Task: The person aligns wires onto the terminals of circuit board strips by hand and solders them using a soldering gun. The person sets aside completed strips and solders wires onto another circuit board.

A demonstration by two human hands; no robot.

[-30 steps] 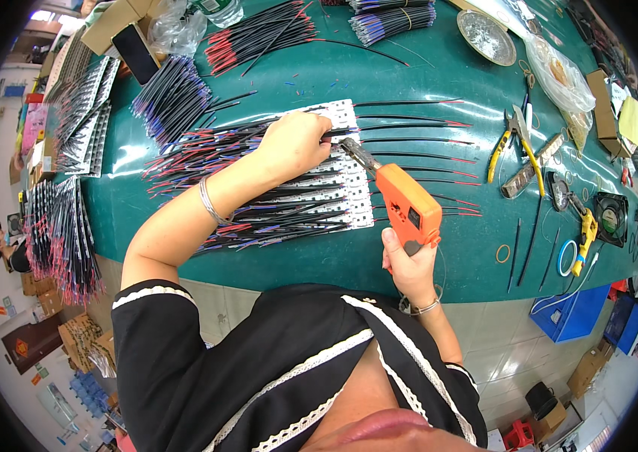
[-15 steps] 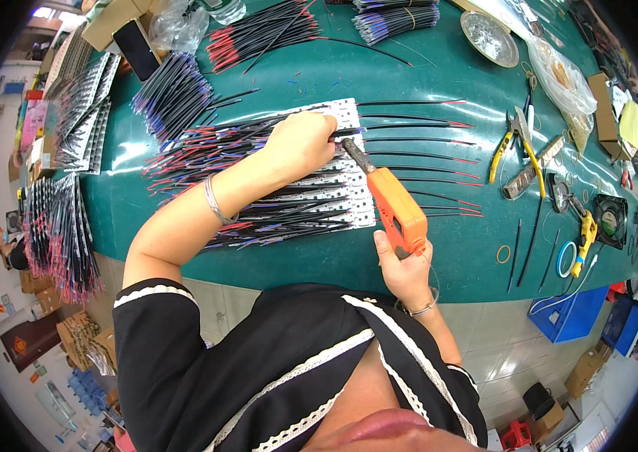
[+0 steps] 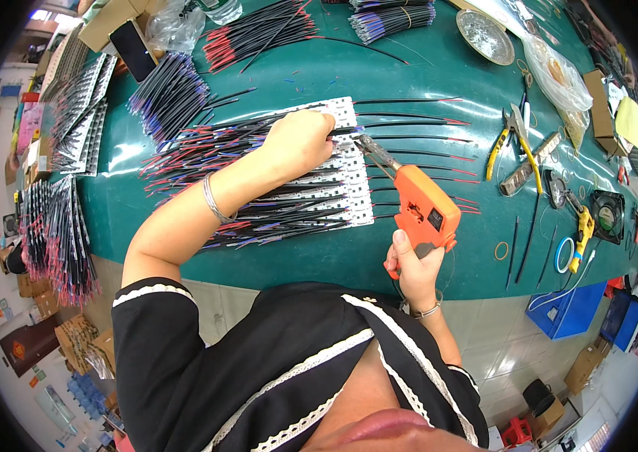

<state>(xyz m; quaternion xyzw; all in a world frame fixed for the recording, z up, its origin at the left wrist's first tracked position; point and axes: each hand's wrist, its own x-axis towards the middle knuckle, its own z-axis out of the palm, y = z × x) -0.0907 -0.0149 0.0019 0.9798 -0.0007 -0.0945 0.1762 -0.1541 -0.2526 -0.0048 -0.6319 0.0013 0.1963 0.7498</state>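
Observation:
My right hand (image 3: 418, 273) is wrapped round the handle of an orange soldering gun (image 3: 426, 205). The gun's metal tip points up and left to the edge of a white circuit board panel (image 3: 343, 113), close to my left hand (image 3: 301, 142). Those left fingers are closed in a pinch on a black wire (image 3: 343, 131), whose end lies at the panel's right side. Many black wires with red and blue ends (image 3: 206, 154) fan out leftward over the panel, partly under my left forearm. More single wires (image 3: 409, 115) stretch right from the panel's edge.
Bundles of black wires (image 3: 170, 98) lie behind on the green table (image 3: 281, 260), with a phone (image 3: 133, 49) beside them. To the right are cutters (image 3: 518, 143), a round metal dish (image 3: 486, 36), a small fan (image 3: 607, 215) and a yellow-handled tool (image 3: 582, 239). Wired strips (image 3: 55, 241) hang over the left edge.
The soldering gun has swung to the right and turned, showing more of its side. Its tip has shifted slightly right. My left hand has stayed nearly in place with the wire.

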